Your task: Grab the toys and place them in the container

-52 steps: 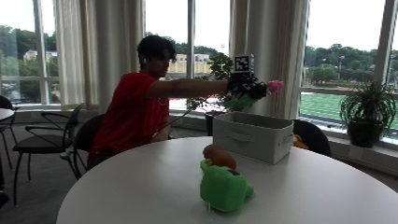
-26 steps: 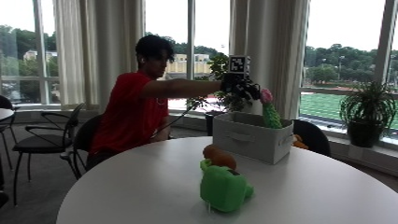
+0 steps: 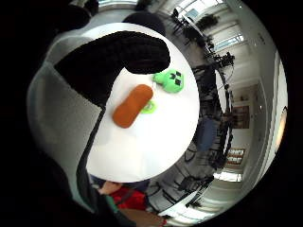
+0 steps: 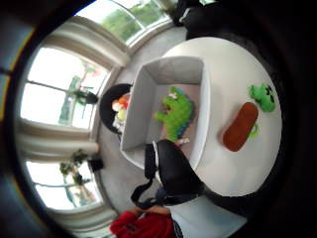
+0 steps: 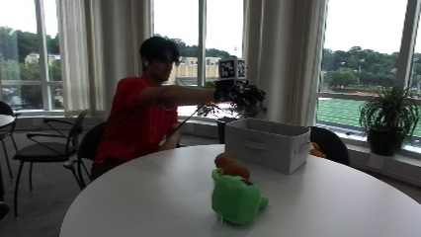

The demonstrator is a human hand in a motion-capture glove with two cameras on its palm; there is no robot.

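A green dinosaur toy [image 4: 176,114] lies inside the grey box [image 5: 268,144], on its floor, as the thumb-side palm view shows. Two more toys sit on the white desk [image 5: 342,207] near the box: an orange toy [image 5: 230,166] and a green blocky toy [image 5: 235,198] just beside it, touching or nearly so. The gloved hand [image 5: 227,91] hangs above the box at the end of an outstretched arm, holding nothing, with one black finger [image 3: 118,59] loosely bent. A person in a red shirt [image 5: 135,121] sits behind the desk.
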